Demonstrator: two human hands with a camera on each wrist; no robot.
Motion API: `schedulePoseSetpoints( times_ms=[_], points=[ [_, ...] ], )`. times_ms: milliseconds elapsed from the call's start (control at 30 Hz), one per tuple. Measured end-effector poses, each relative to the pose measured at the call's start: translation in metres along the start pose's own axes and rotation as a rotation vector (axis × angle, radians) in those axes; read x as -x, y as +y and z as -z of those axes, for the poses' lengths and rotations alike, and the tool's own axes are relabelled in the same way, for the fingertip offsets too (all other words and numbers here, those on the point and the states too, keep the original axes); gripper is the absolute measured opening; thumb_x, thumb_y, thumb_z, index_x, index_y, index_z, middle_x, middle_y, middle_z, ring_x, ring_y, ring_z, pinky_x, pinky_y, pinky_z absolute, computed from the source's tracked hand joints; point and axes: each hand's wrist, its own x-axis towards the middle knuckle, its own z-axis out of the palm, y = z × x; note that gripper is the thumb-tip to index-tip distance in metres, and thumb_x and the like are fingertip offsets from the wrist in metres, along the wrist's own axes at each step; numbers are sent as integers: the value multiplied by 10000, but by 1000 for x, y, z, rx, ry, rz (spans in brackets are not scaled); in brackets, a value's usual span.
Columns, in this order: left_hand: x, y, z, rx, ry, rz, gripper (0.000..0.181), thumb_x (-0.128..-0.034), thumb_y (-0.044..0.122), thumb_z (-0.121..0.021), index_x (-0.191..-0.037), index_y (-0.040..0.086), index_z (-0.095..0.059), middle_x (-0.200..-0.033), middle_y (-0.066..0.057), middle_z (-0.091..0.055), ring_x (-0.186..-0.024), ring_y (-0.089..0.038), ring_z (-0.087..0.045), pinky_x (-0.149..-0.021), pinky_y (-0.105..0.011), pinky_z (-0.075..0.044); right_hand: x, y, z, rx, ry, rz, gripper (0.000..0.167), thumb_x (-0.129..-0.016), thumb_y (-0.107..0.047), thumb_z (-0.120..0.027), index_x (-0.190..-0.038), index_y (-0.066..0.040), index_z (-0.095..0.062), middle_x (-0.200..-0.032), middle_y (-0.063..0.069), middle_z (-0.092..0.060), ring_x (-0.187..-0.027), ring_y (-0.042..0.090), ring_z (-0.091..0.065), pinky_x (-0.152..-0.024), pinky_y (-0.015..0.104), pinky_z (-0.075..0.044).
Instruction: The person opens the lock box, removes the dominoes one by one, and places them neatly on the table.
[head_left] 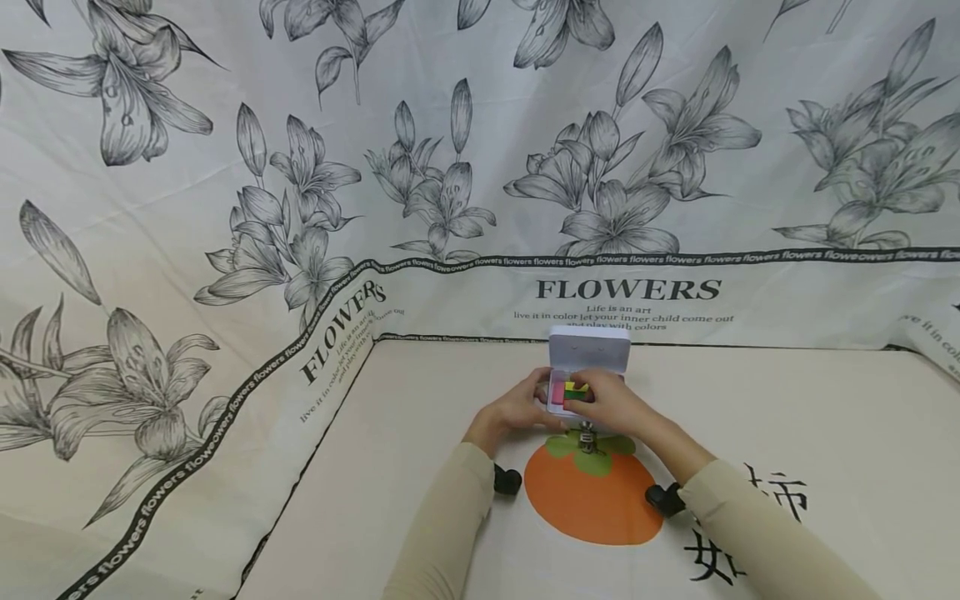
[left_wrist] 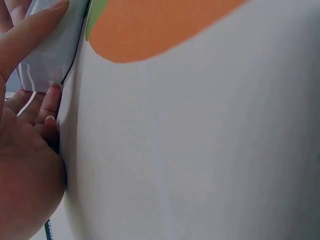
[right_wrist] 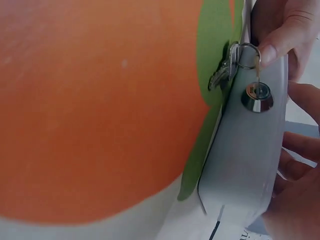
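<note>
A small whitish metal box point(head_left: 589, 347) stands on the table with its lid raised. My left hand point(head_left: 519, 402) grips the box's left side, its thumb along the front wall, as the left wrist view also shows point(left_wrist: 25, 120). Reaching in from the right, my right hand point(head_left: 609, 400) has thumb and fingers around a yellow and green piece point(head_left: 577, 395) in the box. Beside that lies a pink piece point(head_left: 557, 393). A round lock point(right_wrist: 258, 97) on the front wall holds a key, with more keys point(right_wrist: 226, 70) hanging from its ring. Fingers partly hide the contents.
An orange persimmon print point(head_left: 592, 500) with green leaves lies in front of the box on the white table cover. Black characters point(head_left: 712, 557) are printed to the right. Flower-patterned cloth point(head_left: 450, 192) hangs behind and on the left.
</note>
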Motion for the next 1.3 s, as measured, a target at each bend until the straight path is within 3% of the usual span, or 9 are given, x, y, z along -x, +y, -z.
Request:
schedulePoseSetpoints(
  times_ms=[167, 400, 733, 1100, 1300],
  points=[
    [1, 1, 1, 16, -11, -10, 957, -740, 32, -905, -1529, 195, -386, -981, -66, -549, -890, -167, -511, -745, -271, -423, -10, 0, -7, 32, -6, 16, 339, -934, -125, -732, -1211, 58, -663, -1098, 177, -695, -915, 267, -605, -820, 445, -492],
    [2, 4, 3, 19, -23, -13, 991, -731, 33, -909, -1545, 199, -367, -975, -72, -563, -848, -167, -529, -726, -270, -437, -18, -1, -13, 90, -19, 16, 212, -929, -95, -732, -1113, -3, -681, -927, 53, -659, -845, 238, -572, -765, 393, -449],
    [0, 2, 2, 12, -15, -12, 986, -729, 38, -914, -1540, 202, -376, -982, -69, -573, -868, -158, -522, -759, -273, -427, -22, -1, -14, 123, -21, 19, 300, -904, -112, -775, -1170, 5, -702, -1064, 123, -715, -992, 305, -653, -875, 501, -501],
    [1, 2, 2, 16, -16, -42, 996, -730, 19, -906, -1550, 181, -365, -965, -63, -554, -865, -148, -518, -744, -264, -417, -23, -2, -15, 242, 23, 3, 251, -866, -157, -811, -1056, -9, -736, -936, 111, -643, -829, 220, -587, -758, 440, -503],
    [3, 4, 2, 10, -19, -40, 1001, -731, 36, -908, -1553, 189, -359, -986, -63, -559, -877, -146, -518, -765, -263, -418, -26, -1, -17, 210, 18, -8, 177, -859, -145, -805, -971, -22, -745, -876, 64, -670, -764, 177, -573, -691, 389, -496]
  ],
)
